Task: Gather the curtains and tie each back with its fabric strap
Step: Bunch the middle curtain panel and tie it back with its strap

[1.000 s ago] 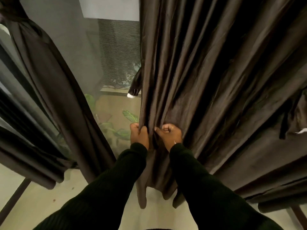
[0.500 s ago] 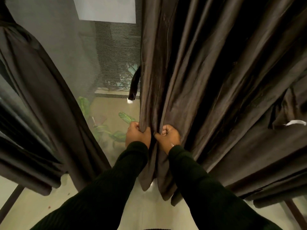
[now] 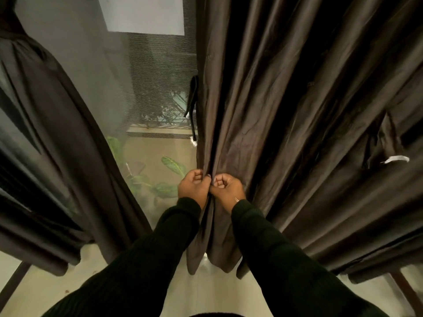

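The right curtain hangs just ahead, its leading edge bunched where the left hand and right hand clamp it, now knuckle to knuckle after closing the gap, so gathering seems underway. Its dark strap dangles untied beside the edge. The brown cloth looks satiny, deeply pleated; the left curtain already looks bunched aside.

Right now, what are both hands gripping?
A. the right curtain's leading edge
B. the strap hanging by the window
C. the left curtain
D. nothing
A: the left hand and right hand pinch folds at the edge of the right curtain; the strap hangs untouched above.
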